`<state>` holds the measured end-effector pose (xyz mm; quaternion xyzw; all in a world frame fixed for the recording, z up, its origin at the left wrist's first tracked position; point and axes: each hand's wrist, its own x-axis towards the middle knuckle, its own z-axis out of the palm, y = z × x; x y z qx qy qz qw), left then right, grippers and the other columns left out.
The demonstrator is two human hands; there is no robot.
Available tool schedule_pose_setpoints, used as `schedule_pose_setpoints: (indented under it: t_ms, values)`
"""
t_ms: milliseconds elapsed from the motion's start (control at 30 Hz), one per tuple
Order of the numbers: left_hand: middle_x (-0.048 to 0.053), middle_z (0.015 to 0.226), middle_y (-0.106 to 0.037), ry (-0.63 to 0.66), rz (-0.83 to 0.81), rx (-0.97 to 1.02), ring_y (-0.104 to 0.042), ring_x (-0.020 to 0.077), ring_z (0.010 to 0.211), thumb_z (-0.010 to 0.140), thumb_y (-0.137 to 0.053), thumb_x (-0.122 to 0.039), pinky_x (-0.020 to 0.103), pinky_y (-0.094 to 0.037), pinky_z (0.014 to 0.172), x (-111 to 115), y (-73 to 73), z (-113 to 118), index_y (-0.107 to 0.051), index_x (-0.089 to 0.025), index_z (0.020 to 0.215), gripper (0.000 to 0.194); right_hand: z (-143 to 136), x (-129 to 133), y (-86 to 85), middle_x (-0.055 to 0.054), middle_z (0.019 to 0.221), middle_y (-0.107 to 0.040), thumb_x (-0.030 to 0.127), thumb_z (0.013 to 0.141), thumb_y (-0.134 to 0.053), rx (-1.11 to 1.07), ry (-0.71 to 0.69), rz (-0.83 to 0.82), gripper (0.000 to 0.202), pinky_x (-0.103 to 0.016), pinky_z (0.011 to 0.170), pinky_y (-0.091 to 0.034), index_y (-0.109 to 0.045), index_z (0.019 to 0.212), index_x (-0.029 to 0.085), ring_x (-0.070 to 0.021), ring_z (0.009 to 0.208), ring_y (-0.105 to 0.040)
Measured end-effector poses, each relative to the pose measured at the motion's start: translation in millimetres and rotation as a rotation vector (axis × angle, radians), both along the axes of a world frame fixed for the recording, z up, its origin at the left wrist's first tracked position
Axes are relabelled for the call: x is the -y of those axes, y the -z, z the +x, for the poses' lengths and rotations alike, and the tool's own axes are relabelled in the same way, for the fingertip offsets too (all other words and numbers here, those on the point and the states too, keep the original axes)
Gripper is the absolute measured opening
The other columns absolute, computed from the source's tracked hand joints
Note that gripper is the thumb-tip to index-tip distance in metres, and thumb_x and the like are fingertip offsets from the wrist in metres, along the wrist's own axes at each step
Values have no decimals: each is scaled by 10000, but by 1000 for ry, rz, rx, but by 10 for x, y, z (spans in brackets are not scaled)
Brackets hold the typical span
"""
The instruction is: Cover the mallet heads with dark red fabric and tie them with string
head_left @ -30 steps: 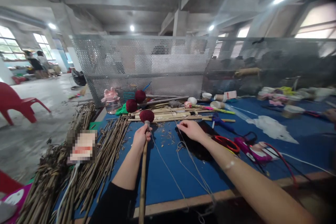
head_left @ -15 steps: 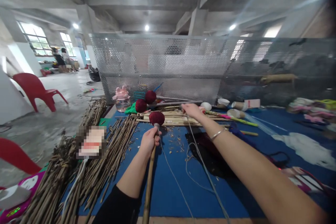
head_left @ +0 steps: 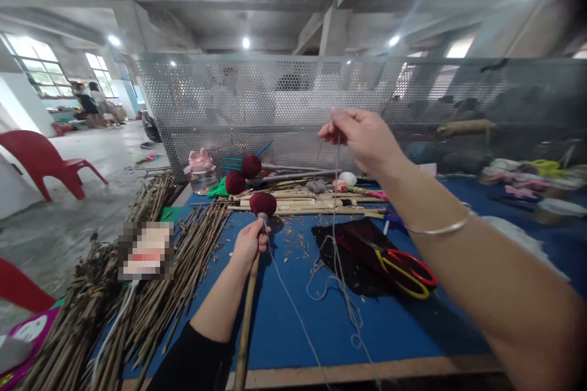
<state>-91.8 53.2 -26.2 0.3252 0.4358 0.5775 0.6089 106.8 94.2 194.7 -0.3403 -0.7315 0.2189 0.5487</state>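
My left hand [head_left: 250, 243] is closed round a wooden stick [head_left: 246, 324], just below its dark red ball-shaped head [head_left: 263, 203]. Grey string is wound in a band [head_left: 263, 218] under that head, and a strand runs down from it past the table's front edge. Raised in front of the mesh panel, my right hand [head_left: 360, 134] pinches grey string [head_left: 336, 208], which hangs in loose loops to the table. Under the right forearm, scissors [head_left: 406, 272] with red and yellow handles lie on a black and dark red cloth [head_left: 353, 250].
Two more dark red balls [head_left: 235, 182] on sticks lie at the back beside a clear jar with a pink lid [head_left: 200, 171]. Bundles of thin dry twigs [head_left: 183, 275] cover the left side. Behind the blue table [head_left: 284, 342] stands a perforated metal panel [head_left: 275, 110].
My right hand has risen from above the sticks at the back, drawing the string up with it. The scissors have come into sight. My left hand keeps its hold on the stick.
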Motion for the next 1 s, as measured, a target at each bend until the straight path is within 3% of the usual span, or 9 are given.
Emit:
schedule_pose_setpoints:
  t_ms: [100,167,233,333,467,600,733,800,1000]
  values:
    - [-56,380,-397,5,8,2,-291,16,327,586,-676,-524,146,-192,333,0,6,-5,-571,-102,665,442,110,441,-102,-28,660,-593,418,871,-440,73,-20,61,387,-233,619,-407,-579,644,137,-73,623,-546]
    - [-57,380,-397,7,8,1,-296,15,328,584,-683,-517,143,-192,332,-2,15,-10,-573,-101,666,438,200,734,-66,-18,603,-579,441,832,-499,242,51,36,372,-233,572,-391,-598,614,156,-75,560,-519]
    - [-56,381,-399,6,8,1,-302,16,329,587,-685,-508,141,-193,330,-6,28,-17,-576,-100,668,430,291,1024,59,-3,493,-530,453,763,-582,491,38,-97,344,-241,497,-349,-600,544,188,-81,465,-467]
    - [-49,394,-415,2,8,1,-312,18,333,586,-687,-502,143,-197,327,-14,43,-23,-579,-100,667,423,414,1427,332,0,428,-511,398,628,-702,825,-192,-401,235,-269,437,-292,-614,474,244,-99,391,-429]
    - [-51,398,-411,-2,-2,-4,-311,20,338,585,-688,-485,145,-203,328,-13,41,-12,-579,-99,664,409,550,1611,622,-7,542,-612,367,527,-747,978,-301,-541,111,-275,427,-266,-690,597,303,-130,442,-497]
    - [-54,389,-395,19,-1,-13,-304,19,339,607,-673,-476,144,-201,332,-2,31,4,-585,-93,666,397,604,1060,879,-9,591,-640,406,687,-616,974,-211,-502,173,-256,455,-296,-704,696,257,-136,484,-515]
    - [-52,388,-395,3,-15,-24,-304,21,338,610,-668,-480,149,-201,335,11,14,15,-584,-94,668,399,482,92,1244,-12,607,-651,306,750,-538,973,115,-455,197,-230,517,-356,-672,655,196,-133,556,-555]
    - [-52,383,-398,8,-26,-32,-300,22,329,612,-661,-491,153,-200,335,21,2,23,-582,-96,678,408,367,-371,1394,-23,705,-684,332,764,-536,926,364,-498,212,-208,593,-394,-687,714,192,-138,664,-600]
    - [-57,399,-413,-2,-27,3,-293,22,321,581,-662,-519,158,-184,327,21,3,47,-547,-114,668,429,58,-1306,1623,-229,1016,-639,501,812,-420,893,673,-572,536,-314,762,-434,-674,957,52,-289,980,-592]
